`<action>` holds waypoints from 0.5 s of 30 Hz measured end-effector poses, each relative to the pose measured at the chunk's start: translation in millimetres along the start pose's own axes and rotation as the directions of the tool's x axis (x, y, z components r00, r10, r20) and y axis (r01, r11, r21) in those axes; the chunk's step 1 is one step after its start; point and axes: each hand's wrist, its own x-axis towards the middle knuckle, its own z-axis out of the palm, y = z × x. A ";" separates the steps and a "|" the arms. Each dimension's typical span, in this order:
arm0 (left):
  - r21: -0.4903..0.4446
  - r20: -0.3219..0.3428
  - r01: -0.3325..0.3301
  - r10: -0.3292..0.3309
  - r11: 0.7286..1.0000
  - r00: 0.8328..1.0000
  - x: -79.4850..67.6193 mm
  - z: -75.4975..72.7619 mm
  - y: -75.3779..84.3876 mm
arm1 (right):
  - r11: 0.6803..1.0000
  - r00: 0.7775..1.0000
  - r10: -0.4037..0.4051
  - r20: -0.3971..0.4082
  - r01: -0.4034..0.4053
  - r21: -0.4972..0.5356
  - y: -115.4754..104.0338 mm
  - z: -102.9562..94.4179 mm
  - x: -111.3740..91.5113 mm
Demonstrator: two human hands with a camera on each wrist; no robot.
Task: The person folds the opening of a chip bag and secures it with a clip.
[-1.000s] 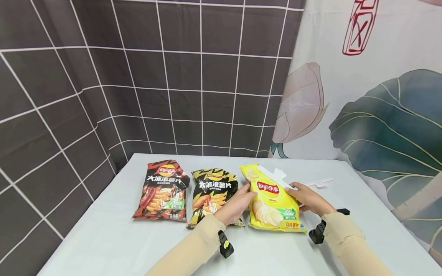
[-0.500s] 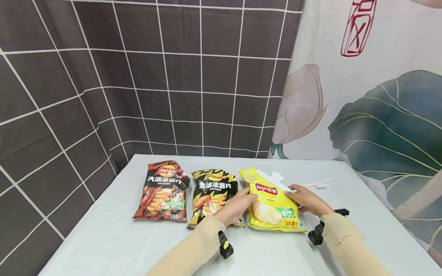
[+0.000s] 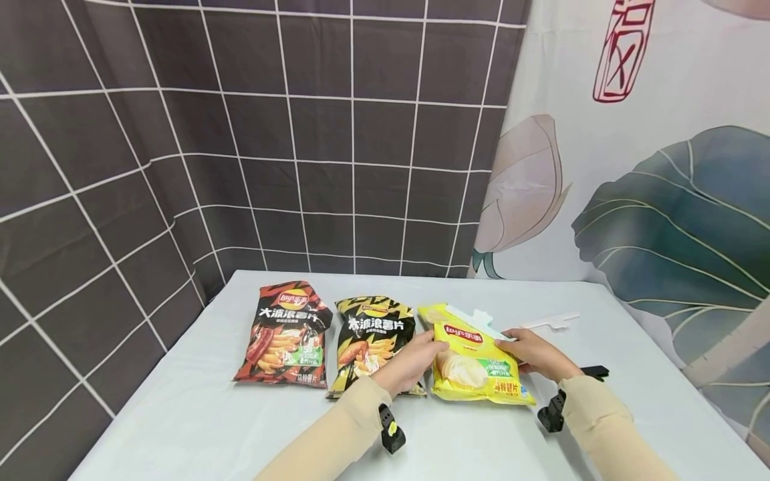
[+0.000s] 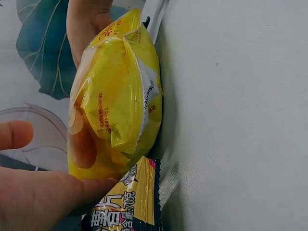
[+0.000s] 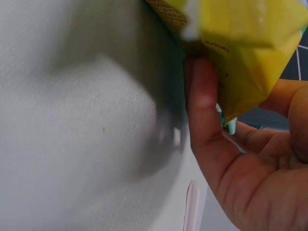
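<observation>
A yellow Lay's potato chip bag (image 3: pixel 475 367) lies at right of centre in the head view, its front facing up. My left hand (image 3: pixel 412 364) holds its left side, thumb over the front. On the opposite edge my right hand (image 3: pixel 535 354) pinches the bag between thumb and fingers, as the right wrist view shows of the yellow bag (image 5: pixel 245 57). A black-and-yellow chip bag (image 3: pixel 373 347) lies right beside the left hand; its corner (image 4: pixel 127 202) shows close below that hand in the left wrist view. Parts of both hands' fingers are hidden behind the yellow bag.
A red-and-black chip bag (image 3: pixel 285 334) lies farther left on the white-covered table (image 3: pixel 198 414). A white notched piece (image 3: pixel 482 319) shows behind the yellow bag, and a thin white strip (image 3: pixel 556 322) lies to its right. A dark gridded cloth (image 3: pixel 319 180) hangs behind.
The yellow bag's top end has tipped down and away, so the bag lies flatter. Both hands keep their places at its sides. The other two bags stay put.
</observation>
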 end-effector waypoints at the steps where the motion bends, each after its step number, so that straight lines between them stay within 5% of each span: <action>1: -0.002 0.002 0.003 -0.003 1.000 1.000 -0.8 -0.3 0.2 | 1.000 1.000 -0.002 0.000 0.002 0.000 0.3 0.3 -0.1; 8: 0.029 -0.013 -0.006 0.007 1.000 1.000 -6.4 -4.7 0.1 | 1.000 1.000 -0.026 0.002 0.026 -0.014 0.2 -0.1 -2.1; 15: 0.166 -0.020 -0.060 0.064 0.984 0.998 -13.7 -12.2 3.4 | 0.993 0.998 -0.062 -0.023 0.060 -0.102 -8.0 -4.1 -5.1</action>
